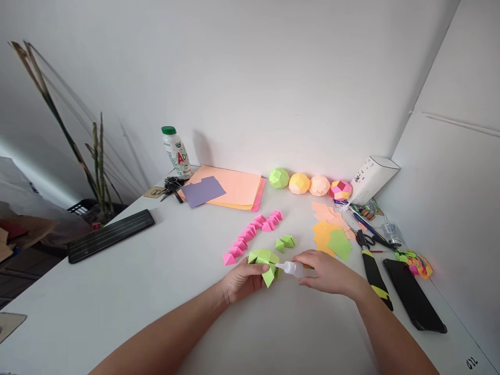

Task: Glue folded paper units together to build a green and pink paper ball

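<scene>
My left hand (pixel 245 278) grips a partly built green folded-paper shape (pixel 263 258) whose flaps hang down at the front. From the right, my right hand (pixel 326 273) holds a small white glue bottle (pixel 295 269) on its side, its narrow nozzle at the shape's right edge; whether it touches cannot be seen. Just behind the shape lie a few loose green folded pieces (pixel 287 241). A slanting row of pink folded pieces (pixel 246 233) runs behind my left hand. My fingers hide parts of the green shape and the bottle.
Finished paper balls (pixel 299 184) line the wall. Paper sheets (pixel 230 182), keys (pixel 174 183) and a white-green bottle (pixel 177 153) stand back left. Paper cutouts (pixel 324 237), scissors (pixel 365 239), a utility knife (pixel 375 276) and a black phone (pixel 414 295) lie right. A black bar (pixel 111 236) lies left.
</scene>
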`<state>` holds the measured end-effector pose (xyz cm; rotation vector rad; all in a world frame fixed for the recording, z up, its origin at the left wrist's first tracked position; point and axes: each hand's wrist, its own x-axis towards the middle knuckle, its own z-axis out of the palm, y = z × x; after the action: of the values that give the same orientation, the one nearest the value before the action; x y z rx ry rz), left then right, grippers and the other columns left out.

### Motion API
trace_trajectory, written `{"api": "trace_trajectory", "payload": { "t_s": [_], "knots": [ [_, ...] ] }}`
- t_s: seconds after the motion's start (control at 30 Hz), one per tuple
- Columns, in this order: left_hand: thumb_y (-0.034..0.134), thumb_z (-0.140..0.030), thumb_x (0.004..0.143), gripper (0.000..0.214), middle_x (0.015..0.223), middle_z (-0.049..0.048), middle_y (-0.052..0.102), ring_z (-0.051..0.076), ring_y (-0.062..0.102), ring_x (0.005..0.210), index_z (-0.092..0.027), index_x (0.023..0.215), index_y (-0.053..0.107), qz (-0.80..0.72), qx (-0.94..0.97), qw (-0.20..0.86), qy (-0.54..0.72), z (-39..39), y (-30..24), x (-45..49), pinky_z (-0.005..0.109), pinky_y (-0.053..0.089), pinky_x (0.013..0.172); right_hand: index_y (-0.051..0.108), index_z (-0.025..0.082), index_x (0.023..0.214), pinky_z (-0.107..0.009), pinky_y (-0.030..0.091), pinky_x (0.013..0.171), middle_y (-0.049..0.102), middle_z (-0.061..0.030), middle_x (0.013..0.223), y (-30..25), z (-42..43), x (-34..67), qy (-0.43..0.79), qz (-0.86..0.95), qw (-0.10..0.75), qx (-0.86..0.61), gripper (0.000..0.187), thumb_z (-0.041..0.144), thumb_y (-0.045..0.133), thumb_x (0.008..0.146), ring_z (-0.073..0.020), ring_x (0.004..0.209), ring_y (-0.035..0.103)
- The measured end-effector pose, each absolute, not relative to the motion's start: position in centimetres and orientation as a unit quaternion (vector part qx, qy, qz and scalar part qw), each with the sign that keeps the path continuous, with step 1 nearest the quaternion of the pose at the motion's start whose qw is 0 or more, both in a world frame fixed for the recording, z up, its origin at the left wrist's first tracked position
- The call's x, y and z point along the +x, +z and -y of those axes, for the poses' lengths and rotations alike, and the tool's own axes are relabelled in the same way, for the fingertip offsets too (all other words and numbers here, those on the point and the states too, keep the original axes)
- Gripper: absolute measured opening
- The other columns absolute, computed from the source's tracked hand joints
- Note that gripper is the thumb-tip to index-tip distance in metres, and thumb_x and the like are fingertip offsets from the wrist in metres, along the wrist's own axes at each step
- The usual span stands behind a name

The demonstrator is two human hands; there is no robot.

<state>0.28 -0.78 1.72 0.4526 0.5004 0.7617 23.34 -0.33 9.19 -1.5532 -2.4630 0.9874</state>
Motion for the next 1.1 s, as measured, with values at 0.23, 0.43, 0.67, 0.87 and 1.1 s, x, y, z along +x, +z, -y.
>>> {"api": "trace_trajectory", "payload": {
  "t_s": [0.23, 0.43, 0.67, 0.87, 1.1],
  "knots": [
    [0.076, -0.017, 0.065, 0.024, 0.077, 0.0064, 0.068, 0.019, 0.062, 0.072, -0.014, 0.087, 0.067, -0.236, 0.22, 0.873, 0.366, 0.8, 1.7, 0.3, 0.033, 0.045, 0.072, 0.063, 0.031, 0.112, -0.032, 0.045, 0.077, 0.065, -0.003, 0.109, 9.1, 0.4, 23.0, 0.302, 0.816, 0.026, -0.491, 0.038, 0.027, 0.063, 0.074, -0.0252, 0.097, 0.059],
    [0.075, -0.019, 0.066, 0.023, 0.074, 0.0061, 0.068, 0.019, 0.062, 0.068, -0.014, 0.088, 0.068, -0.232, 0.228, 0.874, 0.361, 0.8, 1.9, 0.3, 0.033, 0.045, 0.071, 0.065, 0.03, 0.105, -0.03, 0.045, 0.07, 0.067, -0.0037, 0.1, 9.1, 0.6, 22.4, 0.287, 0.822, 0.031, -0.491, 0.031, 0.028, 0.063, 0.075, -0.0238, 0.087, 0.061],
    [0.076, -0.017, 0.065, 0.023, 0.073, 0.0056, 0.066, 0.018, 0.061, 0.072, -0.013, 0.086, 0.068, -0.229, 0.222, 0.873, 0.368, 0.8, 1.7, 0.3, 0.031, 0.047, 0.07, 0.064, 0.028, 0.102, -0.031, 0.045, 0.073, 0.066, -0.0031, 0.101, 9.1, 0.6, 22.0, 0.244, 0.83, 0.029, -0.5, 0.027, 0.024, 0.063, 0.075, -0.0235, 0.09, 0.06],
    [0.076, -0.018, 0.065, 0.025, 0.077, 0.0065, 0.067, 0.019, 0.062, 0.073, -0.014, 0.089, 0.068, -0.236, 0.221, 0.876, 0.358, 0.8, 1.7, 0.3, 0.033, 0.047, 0.071, 0.061, 0.028, 0.107, -0.034, 0.046, 0.076, 0.066, -0.0032, 0.104, 9.3, 0.6, 22.2, 0.235, 0.826, 0.04, -0.51, 0.032, 0.024, 0.063, 0.075, -0.023, 0.092, 0.06],
    [0.076, -0.02, 0.066, 0.024, 0.07, 0.005, 0.067, 0.017, 0.061, 0.064, -0.015, 0.088, 0.067, -0.222, 0.242, 0.873, 0.36, 0.8, 1.6, 0.3, 0.032, 0.046, 0.068, 0.063, 0.028, 0.103, -0.034, 0.046, 0.076, 0.066, -0.0034, 0.104, 9.2, 0.5, 22.4, 0.227, 0.827, 0.044, -0.513, 0.028, 0.026, 0.064, 0.075, -0.0233, 0.091, 0.06]
  ]
}}
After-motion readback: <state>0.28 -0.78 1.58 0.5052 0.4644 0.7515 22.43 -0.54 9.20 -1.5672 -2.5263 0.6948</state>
